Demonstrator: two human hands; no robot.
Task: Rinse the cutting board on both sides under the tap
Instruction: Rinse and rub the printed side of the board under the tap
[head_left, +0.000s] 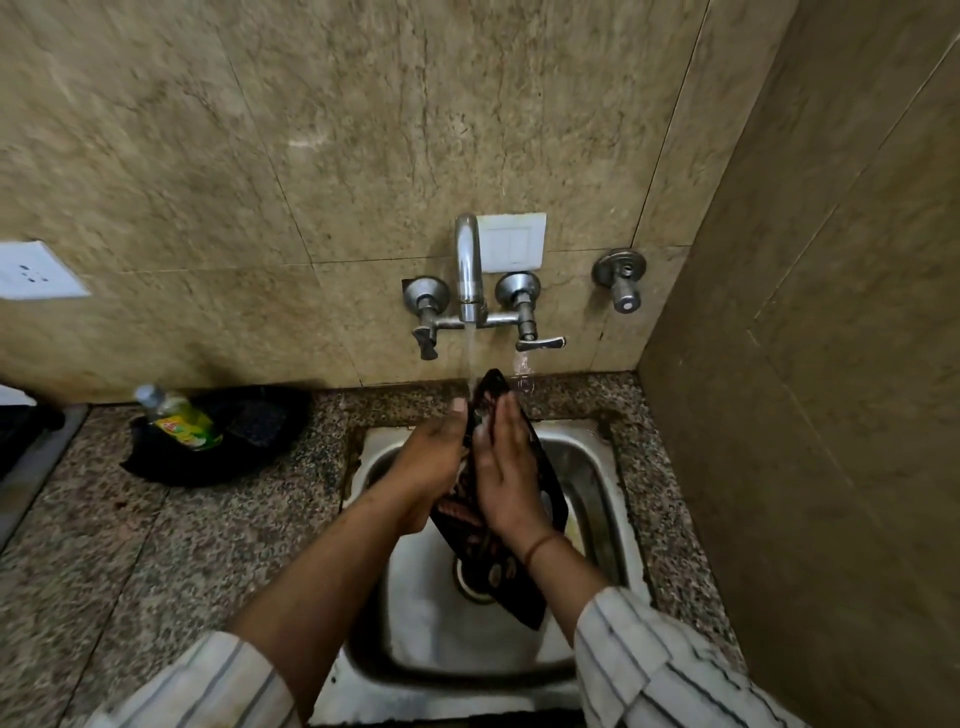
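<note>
A dark patterned cutting board (545, 480) stands almost on edge over the steel sink (415, 613), its top end under the stream from the wall tap (469, 270). Water is running onto the board's upper tip. My left hand (431, 462) grips the board from its left side. My right hand (506, 473) lies flat against the board's right face, fingers pointing up toward the water. Much of the board's middle is hidden between my hands; its lower corner hangs above the drain.
A green dish-soap bottle (179, 415) lies in a black tray (249, 447) on the speckled granite counter (156, 545) to the left. Two tap handles and a separate valve (621, 280) stick out of the tiled wall. A side wall closes in on the right.
</note>
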